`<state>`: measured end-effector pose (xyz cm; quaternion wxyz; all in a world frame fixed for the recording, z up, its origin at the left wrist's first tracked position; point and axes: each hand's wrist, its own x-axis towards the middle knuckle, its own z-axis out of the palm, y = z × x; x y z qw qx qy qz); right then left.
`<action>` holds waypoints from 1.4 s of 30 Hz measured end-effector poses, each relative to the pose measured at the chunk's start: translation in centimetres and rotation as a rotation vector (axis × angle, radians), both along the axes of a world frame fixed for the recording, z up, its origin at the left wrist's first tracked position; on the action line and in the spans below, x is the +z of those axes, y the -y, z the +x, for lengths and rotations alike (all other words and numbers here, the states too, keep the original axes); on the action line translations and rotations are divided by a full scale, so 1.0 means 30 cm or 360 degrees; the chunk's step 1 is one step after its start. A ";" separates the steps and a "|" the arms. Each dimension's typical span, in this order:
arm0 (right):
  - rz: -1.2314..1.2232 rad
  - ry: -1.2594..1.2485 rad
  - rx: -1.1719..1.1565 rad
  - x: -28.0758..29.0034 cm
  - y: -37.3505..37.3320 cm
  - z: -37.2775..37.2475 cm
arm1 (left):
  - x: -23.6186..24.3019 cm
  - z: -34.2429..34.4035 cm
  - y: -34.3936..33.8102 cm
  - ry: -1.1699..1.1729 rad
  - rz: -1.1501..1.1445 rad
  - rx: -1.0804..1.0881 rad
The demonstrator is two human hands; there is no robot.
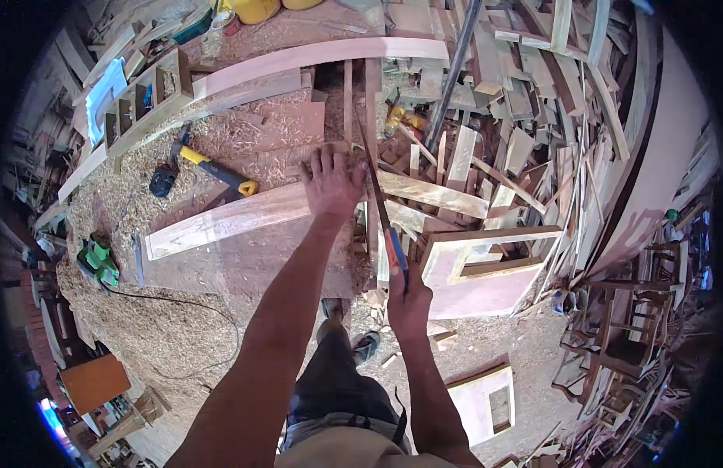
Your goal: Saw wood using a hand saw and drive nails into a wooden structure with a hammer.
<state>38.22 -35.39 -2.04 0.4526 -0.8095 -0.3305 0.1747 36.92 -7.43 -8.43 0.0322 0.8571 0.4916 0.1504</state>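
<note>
With my right hand (409, 303) I hold a hand saw (395, 249) by its blue and orange handle, and its long blade points away from me. My left hand (330, 183) lies with the fingers spread on a pale wooden board (229, 222), just to the left of the blade. The blade crosses over this board; how deep it is in the wood, I cannot tell. Beyond the board, to the left, there lies a yellow and black hammer (213, 168) among wood shavings (135, 327), and nearer to me is a green power tool (100, 264). On the right, many wood offcuts (461, 156) are piled.
</note>
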 end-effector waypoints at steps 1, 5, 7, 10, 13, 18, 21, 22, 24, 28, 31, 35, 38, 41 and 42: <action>-0.0134 -0.0080 -0.0021 0.018 0.041 -0.013 | 0.005 0.001 0.004 -0.0019 -0.0015 0.0001; -0.0205 -0.0242 -0.0079 0.162 0.226 -0.068 | 0.024 0.002 0.008 0.0013 -0.0070 -0.0015; -0.0385 -0.0352 -0.0083 0.200 0.247 -0.076 | 0.023 0.001 0.007 0.0065 -0.0109 -0.0017; -0.0390 -0.0268 -0.0049 0.145 0.132 -0.037 | 0.010 -0.001 -0.001 0.0010 -0.0096 -0.0028; 0.0032 -0.0149 -0.0018 0.000 -0.064 0.040 | -0.004 -0.004 -0.004 0.0081 -0.0064 -0.0044; -0.0159 -0.0025 -0.0084 0.005 0.007 -0.009 | 0.008 -0.008 0.017 0.0035 -0.0002 -0.0025; -0.0293 -0.0364 -0.0227 0.148 0.245 -0.144 | 0.022 0.000 0.012 0.0061 -0.0060 -0.0026; -0.0340 -0.0324 -0.0200 0.179 0.308 -0.176 | 0.021 0.000 0.012 0.0032 -0.0109 -0.0028; -0.0342 -0.0253 -0.0156 0.177 0.329 -0.189 | 0.012 0.000 0.005 0.0105 -0.0086 -0.0039; -0.0129 -0.0110 -0.0095 -0.025 0.021 -0.045 | -0.007 -0.009 -0.006 0.0030 -0.0033 -0.0070; -0.0028 0.0191 -0.0134 -0.122 -0.158 0.033 | 0.002 -0.008 -0.009 -0.0027 -0.0016 -0.0068; -0.0292 0.0220 -0.0090 0.035 0.070 -0.087 | 0.031 -0.002 0.004 -0.0028 -0.0023 -0.0038; -0.0385 -0.0252 -0.0215 0.180 0.319 -0.219 | 0.034 0.000 0.008 -0.0014 -0.0084 -0.0054; -0.0282 -0.0146 -0.0199 0.107 0.234 -0.183 | 0.022 -0.001 -0.007 -0.0024 -0.0095 -0.0083; -0.0331 -0.0151 -0.0204 0.036 0.132 -0.138 | 0.017 -0.002 -0.014 -0.0027 -0.0065 -0.0088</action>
